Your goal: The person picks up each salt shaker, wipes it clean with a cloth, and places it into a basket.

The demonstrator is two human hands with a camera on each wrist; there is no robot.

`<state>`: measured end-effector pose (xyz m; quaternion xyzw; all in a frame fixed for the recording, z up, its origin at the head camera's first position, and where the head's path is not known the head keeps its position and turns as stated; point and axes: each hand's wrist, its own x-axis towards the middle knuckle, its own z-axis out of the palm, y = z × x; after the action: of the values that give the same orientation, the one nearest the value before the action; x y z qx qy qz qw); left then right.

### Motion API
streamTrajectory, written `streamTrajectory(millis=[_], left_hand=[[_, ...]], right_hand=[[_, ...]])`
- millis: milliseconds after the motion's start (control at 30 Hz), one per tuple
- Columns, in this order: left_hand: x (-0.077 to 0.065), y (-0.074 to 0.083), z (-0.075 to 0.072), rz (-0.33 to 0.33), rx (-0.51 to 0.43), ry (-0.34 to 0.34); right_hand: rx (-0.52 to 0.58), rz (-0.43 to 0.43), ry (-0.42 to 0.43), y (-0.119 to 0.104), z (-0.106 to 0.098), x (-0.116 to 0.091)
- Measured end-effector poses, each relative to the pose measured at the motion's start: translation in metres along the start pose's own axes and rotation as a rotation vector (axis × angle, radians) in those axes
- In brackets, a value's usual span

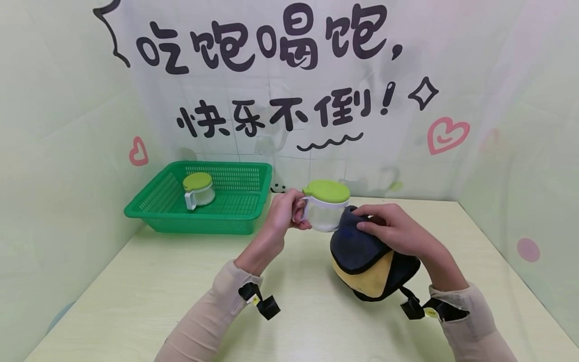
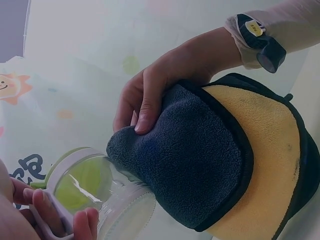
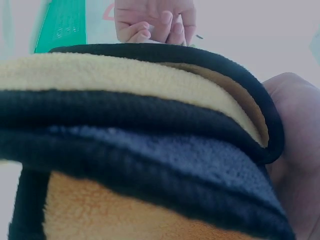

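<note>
My left hand (image 1: 285, 208) grips the white handle of a clear jar with a green lid (image 1: 326, 193), held above the table. In my right hand (image 1: 393, 226) is a folded cloth (image 1: 362, 241), dark blue on one side and yellow on the other with black edging. The thumb and fingers pinch its upper part, and the lower folds hang down. The cloth touches the side of the jar, as the left wrist view shows the cloth (image 2: 185, 155) against the glass. In the right wrist view the cloth (image 3: 125, 80) hides the jar.
A green plastic basket (image 1: 203, 224) stands at the back left of the table (image 1: 289, 311). Inside it is another clear jar with a green lid (image 1: 199, 188) and white handle. A printed curtain (image 1: 289, 161) hangs behind the table and along both sides.
</note>
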<state>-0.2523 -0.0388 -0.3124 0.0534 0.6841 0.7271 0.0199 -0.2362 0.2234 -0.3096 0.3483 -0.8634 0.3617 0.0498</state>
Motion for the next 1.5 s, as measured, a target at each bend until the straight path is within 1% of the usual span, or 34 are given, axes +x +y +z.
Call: streamTrajectory(millis=[233, 433, 600, 767, 867, 1200, 1333, 1500], left_hand=[[-0.002, 0.000, 0.001, 0.010, 0.004, 0.000], [-0.002, -0.001, 0.002, 0.002, 0.021, 0.004], [-0.001, -0.004, 0.003, 0.002, 0.027, 0.004], [-0.002, -0.005, 0.006, -0.008, 0.026, -0.026], [-0.003, -0.005, 0.008, -0.007, 0.024, -0.040], [-0.001, -0.007, 0.010, -0.008, 0.018, -0.050], [-0.002, -0.008, 0.011, -0.004, 0.019, -0.051], [-0.003, -0.009, 0.011, -0.002, 0.022, -0.044]], right_hand=[[-0.001, 0.007, -0.015, -0.006, 0.004, 0.001], [-0.016, 0.000, -0.029, -0.010, 0.009, 0.004], [-0.025, -0.040, -0.037, -0.010, 0.015, 0.005], [-0.006, -0.079, -0.054, -0.011, 0.019, 0.006], [-0.002, -0.088, -0.052, -0.012, 0.020, 0.006], [-0.019, -0.108, -0.046, -0.012, 0.025, 0.007], [-0.008, -0.122, -0.037, -0.011, 0.028, 0.007], [-0.005, -0.165, -0.022, -0.011, 0.034, 0.010]])
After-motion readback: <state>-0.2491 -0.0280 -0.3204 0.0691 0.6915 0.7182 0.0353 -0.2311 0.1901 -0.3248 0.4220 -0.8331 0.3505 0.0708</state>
